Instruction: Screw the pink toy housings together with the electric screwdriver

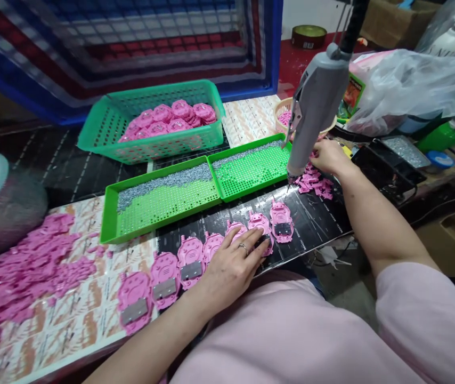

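Observation:
A row of several pink plastic casings (281, 221) lies along the table's front edge; most show a grey metal plate. My left hand (237, 258), with a ring on one finger, rests over the middle of the row, fingers stretched out and touching casings. My right hand (329, 156) is at a pile of small pink plastic parts (315, 182), its fingers curled together; the screwdriver partly hides them, and what they hold is unclear. Between my hands and the trays, a grey electric screwdriver (317, 101) hangs upright, its bit above the table near the rightmost casing.
Two green perforated trays (163, 216) hold many small screws. Behind them stands a teal basket (103, 125) of pink casings. Loose pink parts (31, 266) heap at left beside a bucket (3, 213). At right are a black box (385, 170) and plastic bag (415, 80).

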A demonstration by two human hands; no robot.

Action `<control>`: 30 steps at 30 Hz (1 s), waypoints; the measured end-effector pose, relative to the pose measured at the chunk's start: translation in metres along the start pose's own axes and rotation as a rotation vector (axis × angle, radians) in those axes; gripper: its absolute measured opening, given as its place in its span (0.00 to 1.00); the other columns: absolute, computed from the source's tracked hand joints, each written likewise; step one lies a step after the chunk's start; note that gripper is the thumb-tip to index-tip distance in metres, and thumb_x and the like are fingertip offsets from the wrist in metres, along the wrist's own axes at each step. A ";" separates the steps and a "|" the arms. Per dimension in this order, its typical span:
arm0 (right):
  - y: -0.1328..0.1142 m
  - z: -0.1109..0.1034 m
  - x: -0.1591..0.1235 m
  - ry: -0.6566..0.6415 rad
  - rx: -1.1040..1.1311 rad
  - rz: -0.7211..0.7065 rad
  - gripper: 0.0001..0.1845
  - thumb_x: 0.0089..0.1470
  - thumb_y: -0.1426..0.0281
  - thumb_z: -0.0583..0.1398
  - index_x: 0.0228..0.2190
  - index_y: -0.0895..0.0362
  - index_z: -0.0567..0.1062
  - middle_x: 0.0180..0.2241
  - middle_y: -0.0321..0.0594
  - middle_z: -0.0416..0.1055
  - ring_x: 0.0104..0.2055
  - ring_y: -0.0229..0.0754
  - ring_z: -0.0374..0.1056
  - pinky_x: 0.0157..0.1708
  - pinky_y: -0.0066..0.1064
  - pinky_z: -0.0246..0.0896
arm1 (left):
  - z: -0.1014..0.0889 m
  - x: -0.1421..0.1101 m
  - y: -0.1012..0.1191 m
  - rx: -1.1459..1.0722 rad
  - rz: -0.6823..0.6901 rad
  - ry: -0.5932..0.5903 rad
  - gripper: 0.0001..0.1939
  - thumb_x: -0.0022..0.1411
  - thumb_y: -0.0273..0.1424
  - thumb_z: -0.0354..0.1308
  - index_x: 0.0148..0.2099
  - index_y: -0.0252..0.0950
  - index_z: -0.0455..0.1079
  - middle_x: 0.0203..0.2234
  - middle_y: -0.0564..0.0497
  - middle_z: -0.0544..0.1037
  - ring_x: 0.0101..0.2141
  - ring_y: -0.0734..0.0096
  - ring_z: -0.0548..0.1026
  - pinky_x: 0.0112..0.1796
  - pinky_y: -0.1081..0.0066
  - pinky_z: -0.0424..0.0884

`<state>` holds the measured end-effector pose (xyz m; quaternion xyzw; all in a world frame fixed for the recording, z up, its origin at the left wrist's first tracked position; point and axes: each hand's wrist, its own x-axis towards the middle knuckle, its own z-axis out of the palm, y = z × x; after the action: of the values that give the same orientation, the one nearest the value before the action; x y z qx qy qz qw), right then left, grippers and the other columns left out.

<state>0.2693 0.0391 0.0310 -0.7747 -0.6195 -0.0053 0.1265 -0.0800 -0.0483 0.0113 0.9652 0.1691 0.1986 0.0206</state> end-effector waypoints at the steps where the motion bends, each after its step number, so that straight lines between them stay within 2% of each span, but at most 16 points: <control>1: -0.001 -0.005 -0.009 0.020 -0.003 -0.002 0.12 0.45 0.76 0.60 0.33 0.59 0.80 0.33 0.49 0.76 0.37 0.48 0.71 0.39 0.37 0.64 | 0.000 0.000 0.000 -0.003 -0.001 0.006 0.13 0.68 0.27 0.50 0.51 0.33 0.72 0.49 0.40 0.76 0.50 0.60 0.75 0.54 0.50 0.67; 5: -0.006 -0.019 -0.059 0.039 0.024 -0.053 0.13 0.47 0.73 0.61 0.37 0.57 0.80 0.34 0.46 0.75 0.34 0.45 0.71 0.39 0.38 0.65 | -0.001 -0.002 0.002 -0.015 -0.013 0.008 0.12 0.68 0.26 0.51 0.50 0.32 0.72 0.49 0.40 0.76 0.50 0.59 0.75 0.53 0.50 0.68; 8: -0.013 -0.014 -0.095 -0.009 0.131 -0.150 0.12 0.47 0.71 0.62 0.36 0.55 0.79 0.33 0.41 0.74 0.29 0.40 0.70 0.35 0.35 0.66 | 0.001 -0.006 0.003 -0.012 -0.029 -0.012 0.12 0.67 0.26 0.51 0.49 0.32 0.72 0.50 0.40 0.76 0.50 0.59 0.75 0.54 0.50 0.67; 11: -0.025 0.000 -0.119 -0.045 0.179 -0.268 0.09 0.49 0.70 0.62 0.35 0.54 0.79 0.38 0.41 0.74 0.37 0.44 0.72 0.37 0.36 0.68 | 0.003 -0.009 0.004 -0.010 -0.030 -0.014 0.12 0.68 0.26 0.51 0.49 0.32 0.72 0.50 0.40 0.75 0.51 0.58 0.74 0.54 0.50 0.67; 13: -0.035 0.006 -0.129 0.040 0.230 -0.312 0.08 0.51 0.69 0.62 0.35 0.54 0.79 0.42 0.43 0.74 0.45 0.48 0.71 0.43 0.40 0.68 | 0.003 -0.010 0.005 -0.017 -0.024 0.002 0.12 0.67 0.26 0.51 0.50 0.32 0.72 0.50 0.40 0.75 0.51 0.58 0.74 0.53 0.50 0.68; 15: -0.047 0.005 -0.137 0.114 0.393 -0.318 0.08 0.53 0.67 0.63 0.36 0.54 0.79 0.42 0.42 0.75 0.46 0.45 0.71 0.46 0.39 0.68 | 0.004 -0.010 0.006 -0.043 -0.040 0.043 0.12 0.67 0.25 0.52 0.49 0.31 0.72 0.49 0.40 0.76 0.49 0.59 0.75 0.50 0.54 0.71; 17: -0.061 0.001 -0.145 0.068 0.660 -0.290 0.08 0.52 0.67 0.64 0.36 0.53 0.78 0.38 0.40 0.76 0.41 0.41 0.73 0.42 0.35 0.70 | 0.005 -0.010 0.009 -0.127 -0.114 0.083 0.12 0.67 0.25 0.51 0.50 0.31 0.72 0.45 0.41 0.77 0.44 0.63 0.76 0.45 0.62 0.74; 19: -0.075 -0.001 -0.153 -0.037 0.941 -0.252 0.09 0.50 0.68 0.66 0.36 0.53 0.77 0.37 0.38 0.77 0.39 0.40 0.74 0.40 0.32 0.72 | 0.005 -0.007 0.011 -0.313 -0.244 0.105 0.14 0.68 0.26 0.48 0.51 0.31 0.72 0.39 0.43 0.78 0.39 0.69 0.77 0.41 0.68 0.74; 21: -0.087 0.001 -0.160 -0.099 1.166 -0.262 0.09 0.49 0.69 0.66 0.36 0.52 0.76 0.38 0.38 0.78 0.42 0.41 0.75 0.45 0.35 0.73 | 0.003 -0.002 0.014 -0.610 -0.403 0.109 0.15 0.69 0.30 0.48 0.50 0.32 0.73 0.35 0.46 0.78 0.35 0.73 0.76 0.39 0.73 0.73; 23: -0.098 0.008 -0.163 -0.122 1.298 -0.320 0.09 0.50 0.70 0.66 0.36 0.51 0.75 0.40 0.39 0.78 0.47 0.43 0.74 0.50 0.40 0.70 | 0.001 0.003 0.015 -0.969 -0.557 0.082 0.16 0.69 0.36 0.49 0.48 0.33 0.74 0.30 0.50 0.77 0.29 0.77 0.74 0.32 0.76 0.70; 25: -0.106 0.015 -0.165 -0.151 1.350 -0.380 0.08 0.51 0.68 0.65 0.35 0.51 0.75 0.44 0.41 0.77 0.50 0.45 0.72 0.51 0.43 0.70 | -0.002 0.007 0.015 -1.308 -0.679 0.002 0.21 0.66 0.44 0.51 0.46 0.32 0.74 0.26 0.52 0.74 0.21 0.81 0.68 0.24 0.78 0.64; 27: -0.112 0.021 -0.166 -0.172 1.332 -0.419 0.07 0.51 0.68 0.65 0.34 0.51 0.75 0.47 0.42 0.75 0.52 0.45 0.71 0.51 0.43 0.70 | -0.005 0.007 0.015 -1.544 -0.764 -0.047 0.26 0.62 0.51 0.53 0.43 0.31 0.73 0.23 0.55 0.71 0.17 0.85 0.61 0.19 0.79 0.57; 30: -0.117 0.024 -0.169 -0.107 1.171 -0.457 0.12 0.49 0.73 0.66 0.37 0.49 0.76 0.46 0.41 0.74 0.51 0.44 0.70 0.52 0.43 0.68 | -0.006 0.003 0.014 -1.654 -0.858 0.015 0.29 0.54 0.56 0.59 0.36 0.31 0.70 0.20 0.57 0.69 0.15 0.88 0.56 0.17 0.80 0.51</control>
<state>0.1137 -0.0942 0.0021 -0.4244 -0.6749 0.3467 0.4941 -0.0751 -0.0606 0.0193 0.4973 0.3162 0.2376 0.7722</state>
